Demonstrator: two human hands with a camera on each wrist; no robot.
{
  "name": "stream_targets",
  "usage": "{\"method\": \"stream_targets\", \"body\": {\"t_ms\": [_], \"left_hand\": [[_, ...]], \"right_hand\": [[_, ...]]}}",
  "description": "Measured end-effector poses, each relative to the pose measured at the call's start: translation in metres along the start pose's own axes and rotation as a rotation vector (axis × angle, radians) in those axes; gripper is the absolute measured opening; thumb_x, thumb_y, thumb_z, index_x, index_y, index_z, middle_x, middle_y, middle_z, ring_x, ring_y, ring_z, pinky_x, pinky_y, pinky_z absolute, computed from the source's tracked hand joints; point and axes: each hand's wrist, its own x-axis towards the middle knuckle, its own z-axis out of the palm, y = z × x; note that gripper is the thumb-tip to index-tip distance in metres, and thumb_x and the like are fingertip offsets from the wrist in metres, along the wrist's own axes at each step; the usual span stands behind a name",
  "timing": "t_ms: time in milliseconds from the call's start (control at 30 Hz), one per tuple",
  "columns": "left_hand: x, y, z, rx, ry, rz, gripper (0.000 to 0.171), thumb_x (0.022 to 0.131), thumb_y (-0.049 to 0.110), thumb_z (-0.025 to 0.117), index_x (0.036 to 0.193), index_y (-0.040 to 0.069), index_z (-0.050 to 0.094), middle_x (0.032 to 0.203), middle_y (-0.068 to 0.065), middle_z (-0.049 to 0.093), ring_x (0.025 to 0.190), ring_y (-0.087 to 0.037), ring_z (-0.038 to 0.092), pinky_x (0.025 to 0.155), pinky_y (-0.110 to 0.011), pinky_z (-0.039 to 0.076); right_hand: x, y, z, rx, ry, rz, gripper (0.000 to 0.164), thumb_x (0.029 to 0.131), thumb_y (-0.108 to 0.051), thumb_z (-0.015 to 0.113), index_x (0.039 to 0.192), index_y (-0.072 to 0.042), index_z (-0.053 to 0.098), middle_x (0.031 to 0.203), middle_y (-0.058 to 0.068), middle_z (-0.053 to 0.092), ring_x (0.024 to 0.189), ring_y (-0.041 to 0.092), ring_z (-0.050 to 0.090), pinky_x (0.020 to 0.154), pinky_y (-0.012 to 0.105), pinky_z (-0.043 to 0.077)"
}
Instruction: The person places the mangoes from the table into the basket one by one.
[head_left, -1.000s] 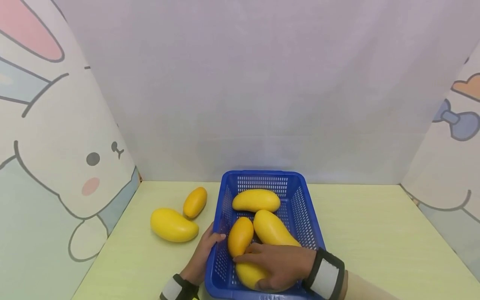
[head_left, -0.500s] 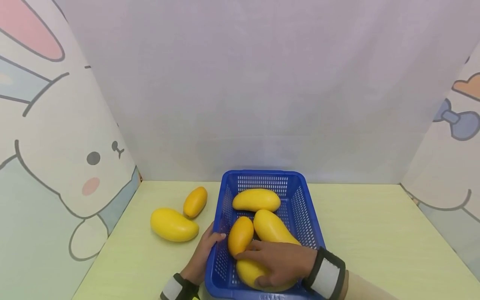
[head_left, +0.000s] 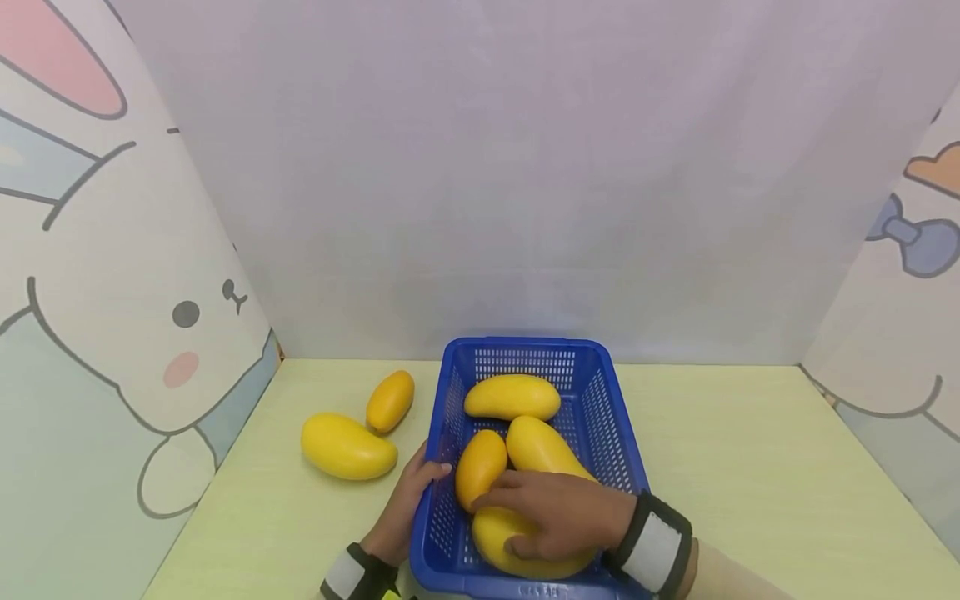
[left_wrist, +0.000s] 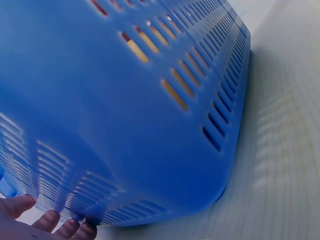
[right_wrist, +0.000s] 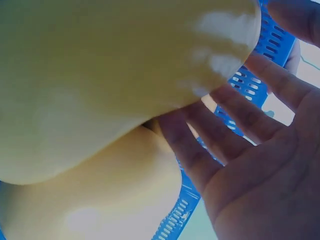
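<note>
A blue slotted basket (head_left: 525,343) stands on the pale green table (head_left: 750,483) and holds several yellow mangoes. My right hand (head_left: 519,518) reaches into its near end and grips the nearest mango (head_left: 525,560), fingers over the top and thumb at its side. In the right wrist view that mango (right_wrist: 100,75) fills the frame, with my fingers (right_wrist: 210,140) against it and another mango (right_wrist: 100,200) below. My left hand (head_left: 420,489) grips the basket's left rim, thumb over the edge. The left wrist view shows the basket wall (left_wrist: 125,100) and my fingertips (left_wrist: 50,222) at its base.
Two more mangoes lie on the table left of the basket, a large yellow one (head_left: 348,447) and a smaller orange one (head_left: 390,401). Other mangoes (head_left: 512,397) (head_left: 481,467) (head_left: 542,446) fill the basket's middle and back. Cartoon-printed panels wall in the table on three sides.
My right hand has drawn the nearest mango up and a little back, so more of it shows beneath the palm. The left hand has stayed on the rim.
</note>
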Motion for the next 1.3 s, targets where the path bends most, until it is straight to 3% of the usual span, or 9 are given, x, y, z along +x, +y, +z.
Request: {"method": "stream_targets", "body": {"t_ms": [267,700,1033,1300], "left_hand": [[0.0,0.001,0.0,0.0,0.005,-0.015,0.064,0.093,0.023,0.038,0.15,0.026,0.009,0.152,-0.015,0.014,0.13,-0.033,0.03,0.099,-0.053,0.032],[0.0,0.002,0.0,0.012,0.016,-0.022,0.062,0.094,0.022,0.036,0.149,0.026,0.008,0.152,-0.015,0.014,0.129,-0.034,0.031,0.098,-0.053,0.033],[-0.001,0.002,0.001,0.005,0.035,-0.036,0.062,0.094,0.022,0.036,0.149,0.024,0.009,0.151,-0.017,0.017,0.127,-0.034,0.033,0.098,-0.052,0.034],[-0.002,0.001,0.001,-0.003,0.027,-0.032,0.063,0.093,0.023,0.038,0.149,0.023,0.008,0.15,-0.017,0.017,0.125,-0.034,0.034,0.097,-0.052,0.035]], "right_hand": [[-0.001,0.001,-0.004,0.012,0.126,0.006,0.041,0.09,-0.037,0.055,0.13,-0.032,0.05,0.125,-0.015,0.051,0.107,0.003,0.046,0.089,0.027,0.044],[-0.002,0.0,-0.009,0.029,0.292,0.006,0.037,0.09,-0.039,0.054,0.126,-0.03,0.054,0.121,-0.015,0.052,0.106,0.003,0.046,0.088,0.027,0.044],[-0.007,-0.003,-0.017,-0.039,0.467,-0.002,0.044,0.092,-0.045,0.049,0.134,-0.034,0.043,0.126,-0.011,0.047,0.111,0.006,0.044,0.091,0.031,0.043],[-0.01,-0.004,-0.021,-0.059,0.598,-0.007,0.046,0.09,-0.042,0.054,0.134,-0.035,0.043,0.129,-0.014,0.045,0.116,0.005,0.041,0.094,0.033,0.041]]}}
